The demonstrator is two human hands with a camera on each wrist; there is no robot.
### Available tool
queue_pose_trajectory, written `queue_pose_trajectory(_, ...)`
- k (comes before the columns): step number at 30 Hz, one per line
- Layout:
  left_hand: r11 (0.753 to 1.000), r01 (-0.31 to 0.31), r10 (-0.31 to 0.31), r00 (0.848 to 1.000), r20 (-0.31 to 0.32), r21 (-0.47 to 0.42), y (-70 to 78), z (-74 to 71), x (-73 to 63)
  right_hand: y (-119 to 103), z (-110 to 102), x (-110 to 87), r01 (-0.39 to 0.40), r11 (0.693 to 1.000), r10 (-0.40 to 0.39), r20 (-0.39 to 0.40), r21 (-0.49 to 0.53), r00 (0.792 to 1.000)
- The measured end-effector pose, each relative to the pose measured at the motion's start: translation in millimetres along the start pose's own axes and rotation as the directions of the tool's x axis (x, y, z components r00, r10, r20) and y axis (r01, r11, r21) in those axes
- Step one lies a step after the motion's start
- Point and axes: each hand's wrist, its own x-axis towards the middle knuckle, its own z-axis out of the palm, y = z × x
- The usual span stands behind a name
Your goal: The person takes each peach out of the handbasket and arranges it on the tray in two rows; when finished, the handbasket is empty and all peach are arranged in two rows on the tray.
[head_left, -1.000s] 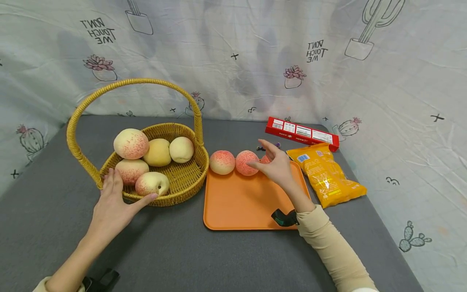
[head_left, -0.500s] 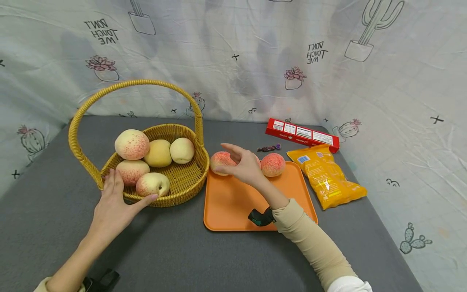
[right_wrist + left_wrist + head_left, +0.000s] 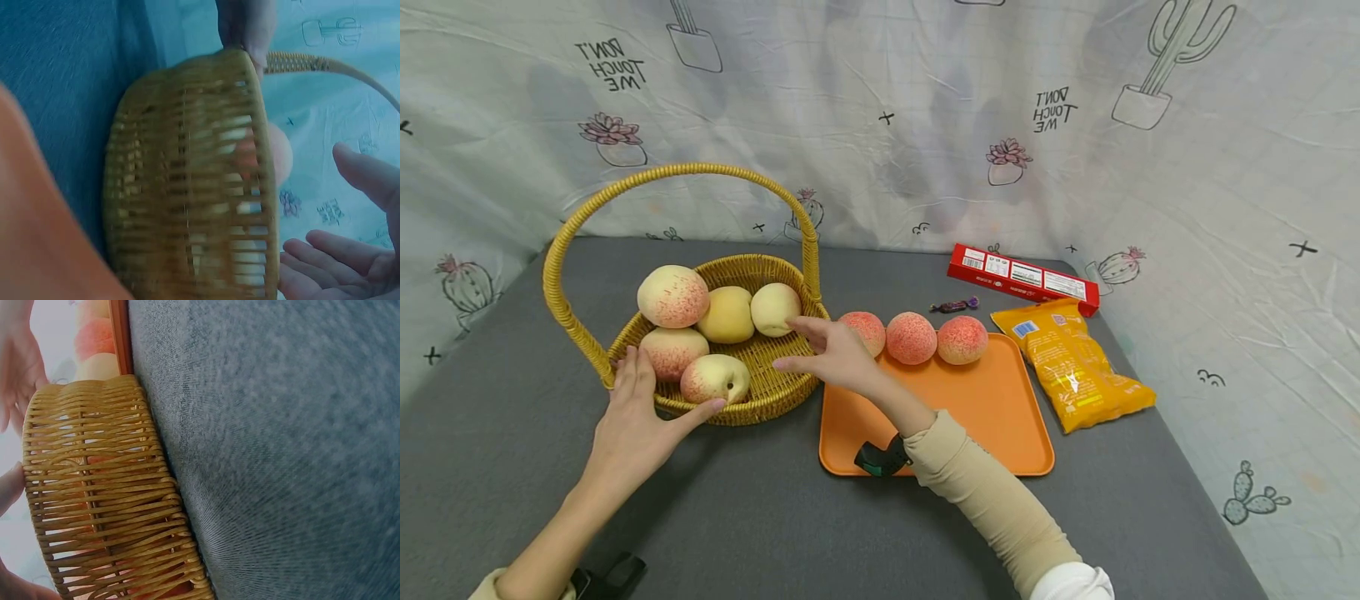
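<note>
My left grip (image 3: 636, 418) is spread wide on the left end of the wicker basket (image 3: 767, 408), fingers laid along the rim and thumb out to the front edge, so it's touching rather than wrapped round. Can't tell how hard it presses. The basket looks light and a bit springy, so I'd stick to the rim near the handle (image 3: 696, 167) foot; leaning on one edge could tip it.

Piled in the basket's left half are two blushed peaches (image 3: 673, 297), one on top of the other, with a dimpled peach (image 3: 709, 379) at the front. Then a yellow fruit (image 3: 726, 316) toward the back, and a pale peach (image 3: 771, 302) at the back right. They all look like light fakes to me, firm, maybe slightly slick. For the pale one I'd take the sides at the widest part, no squeezing needed.

My right grip (image 3: 844, 358) hangs over the basket's right rim, thumb and fingers well apart, nothing in it. The fingertips overlap the pale peach, but can't tell if they touch.

Right of the basket there's an orange tray (image 3: 977, 417) with three red peaches (image 3: 912, 338) along its back edge; same hold should work.
</note>
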Motion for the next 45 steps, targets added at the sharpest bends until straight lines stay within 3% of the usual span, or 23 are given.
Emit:
queue_pose_trajectory(6, 1.000, 0.000, 0.000, 1.000, 0.001, 0.006, -0.3, -0.8, 1.4, -11, 21, 16.4, -0.020, 0.992, 0.025, 0.034, -0.127, 0.999)
queue_pose_trajectory(11, 1.000, 0.005, -0.005, 1.000, 0.008, 0.010, -1.1, -0.8, 3.0, -17, 37, 35.8, -0.073, 0.970, 0.091, 0.067, -0.231, 0.994)
queue_pose_trajectory(18, 1.000, -0.002, 0.002, 1.000, 0.009, 0.008, -3.1, -0.3, 2.3, -25, 57, 58.9, -0.105, 0.968, 0.131, 0.102, -0.228, 0.986)
queue_pose_trajectory(23, 1.000, -0.009, 0.009, 1.000, 0.007, 0.009, -3.8, 0.7, 1.0, -25, 68, 67.4, -0.178, 0.956, 0.203, 0.087, -0.234, 0.975)
queue_pose_trajectory(27, 1.000, -0.012, 0.011, 1.000, 0.006, 0.016, -3.5, 1.3, 1.6, -23, 72, 70.7, -0.224, 0.942, 0.258, 0.116, -0.248, 0.959)
queue_pose_trajectory(31, 1.000, -0.010, 0.010, 1.000, 0.003, 0.018, -2.2, 1.0, 2.3, -21, 68, 70.9, -0.263, 0.950, 0.292, 0.178, -0.171, 0.940)
queue_pose_trajectory(35, 1.000, -0.005, 0.005, 1.000, 0.004, 0.014, -1.3, 0.6, 2.4, -19, 56, 72.1, -0.337, 0.941, 0.334, 0.283, -0.038, 0.899)
queue_pose_trajectory(38, 1.000, -0.001, 0.001, 1.000, 0.005, 0.012, -1.4, 0.5, 2.5, -15, 45, 75.5, -0.417, 0.907, 0.361, 0.407, 0.055, 0.839)
queue_pose_trajectory(42, 1.000, -0.002, 0.002, 1.000, 0.002, 0.011, -2.2, 0.8, 2.8, -11, 36, 81.2, -0.501, 0.861, 0.388, 0.527, 0.085, 0.756)
queue_pose_trajectory(45, 1.000, -0.006, 0.006, 1.000, -0.003, 0.010, -2.2, 1.0, 2.6, -10, 36, 83.7, -0.514, 0.855, 0.399, 0.548, 0.067, 0.735)
